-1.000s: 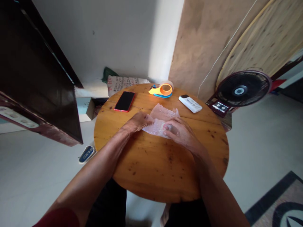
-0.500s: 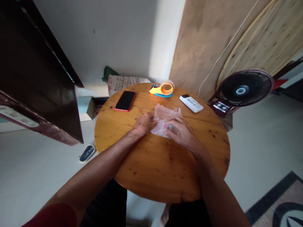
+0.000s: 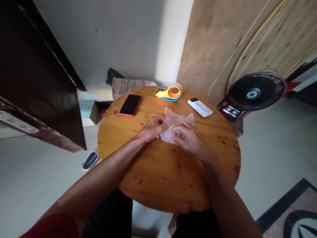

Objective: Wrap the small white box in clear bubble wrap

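A crumpled sheet of bubble wrap (image 3: 176,120) lies near the middle of a round wooden table (image 3: 160,178). My left hand (image 3: 153,127) is closed on the wrap's left edge, folding it inward. My right hand (image 3: 189,138) presses down on the wrap's near right part, fingers curled over it. A small item with red print shows through the wrap under my right hand's fingers; I cannot make out what it is.
At the table's far side lie a red-cased phone (image 3: 130,104), an orange and blue tape dispenser (image 3: 170,93) and a white remote (image 3: 199,107). A black fan (image 3: 256,92) stands to the right, dark furniture (image 3: 37,82) to the left, a sack (image 3: 128,86) behind.
My left hand has pulled the wrap's left side in toward the right, so the sheet is narrower and more bunched up. My right hand has stayed pressing on it.
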The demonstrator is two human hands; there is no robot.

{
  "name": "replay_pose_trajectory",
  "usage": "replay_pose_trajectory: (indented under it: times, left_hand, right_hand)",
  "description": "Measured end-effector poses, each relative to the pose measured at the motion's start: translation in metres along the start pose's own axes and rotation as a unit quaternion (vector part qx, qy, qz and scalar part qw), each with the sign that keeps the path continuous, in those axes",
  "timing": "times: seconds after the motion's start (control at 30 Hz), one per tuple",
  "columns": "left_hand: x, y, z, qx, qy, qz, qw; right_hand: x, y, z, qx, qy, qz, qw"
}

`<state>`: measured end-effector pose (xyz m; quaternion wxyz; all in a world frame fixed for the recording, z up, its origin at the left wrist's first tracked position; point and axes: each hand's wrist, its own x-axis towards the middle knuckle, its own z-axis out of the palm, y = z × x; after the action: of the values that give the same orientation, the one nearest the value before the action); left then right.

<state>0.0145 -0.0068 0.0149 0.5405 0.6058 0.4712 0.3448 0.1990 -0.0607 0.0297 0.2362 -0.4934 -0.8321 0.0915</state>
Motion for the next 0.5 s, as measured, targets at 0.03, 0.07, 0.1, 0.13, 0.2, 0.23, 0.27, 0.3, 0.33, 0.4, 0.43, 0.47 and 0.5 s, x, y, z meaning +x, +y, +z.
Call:
replay_pose_trajectory:
  times: [0.03, 0.07, 0.1, 0.13, 0.2, 0.23, 0.27, 0.3, 0.33, 0.4, 0.43, 0.47, 0.5]
  left_hand:
    - [0.001, -0.001, 0.001, -0.007, 0.002, 0.011, 1.0]
    - [0.001, -0.002, 0.002, -0.014, 0.006, 0.025, 1.0]
    - [0.002, -0.004, 0.003, -0.019, 0.01, 0.041, 0.999]
    - [0.003, -0.006, 0.004, -0.024, 0.014, 0.057, 0.998]
    - [0.004, -0.009, 0.007, -0.029, 0.018, 0.088, 0.996]
    - [0.004, -0.01, 0.009, -0.027, 0.016, 0.103, 0.994]
    - [0.003, -0.01, 0.011, -0.023, 0.009, 0.115, 0.993]
    - [0.001, -0.01, 0.012, -0.019, -0.001, 0.122, 0.992]
    - [-0.001, -0.009, 0.012, -0.012, -0.014, 0.128, 0.992]
    - [-0.007, -0.005, 0.012, 0.012, -0.038, 0.14, 0.989]
    - [-0.01, -0.003, 0.011, 0.03, -0.045, 0.15, 0.987]
    - [-0.013, 0.0, 0.01, 0.053, -0.046, 0.167, 0.983]
    - [-0.016, 0.002, 0.008, 0.077, -0.044, 0.188, 0.978]
  right_hand:
    - [0.0, 0.0, 0.0, 0.001, 0.001, -0.001, 1.0]
    - [0.0, -0.001, 0.0, 0.001, 0.001, -0.001, 1.0]
    - [-0.001, -0.001, 0.0, 0.002, 0.0, 0.0, 1.0]
    - [-0.001, -0.001, 0.0, 0.002, 0.0, 0.0, 1.0]
    - [0.0, -0.001, 0.0, 0.003, 0.0, 0.001, 1.0]
    - [0.0, -0.001, 0.0, 0.004, 0.001, 0.001, 1.0]
    - [0.0, -0.001, 0.001, 0.005, 0.002, -0.001, 1.0]
    - [0.001, 0.0, 0.001, 0.005, 0.003, -0.003, 1.0]
    - [0.001, 0.001, 0.001, 0.006, 0.002, -0.006, 1.0]
    - [0.002, 0.002, 0.003, 0.004, -0.002, -0.007, 1.0]
    - [0.002, 0.003, 0.003, 0.001, -0.003, -0.003, 1.0]
    - [0.002, 0.004, 0.004, -0.002, -0.002, 0.006, 1.0]
    - [0.002, 0.004, 0.005, -0.006, 0.003, 0.016, 1.0]
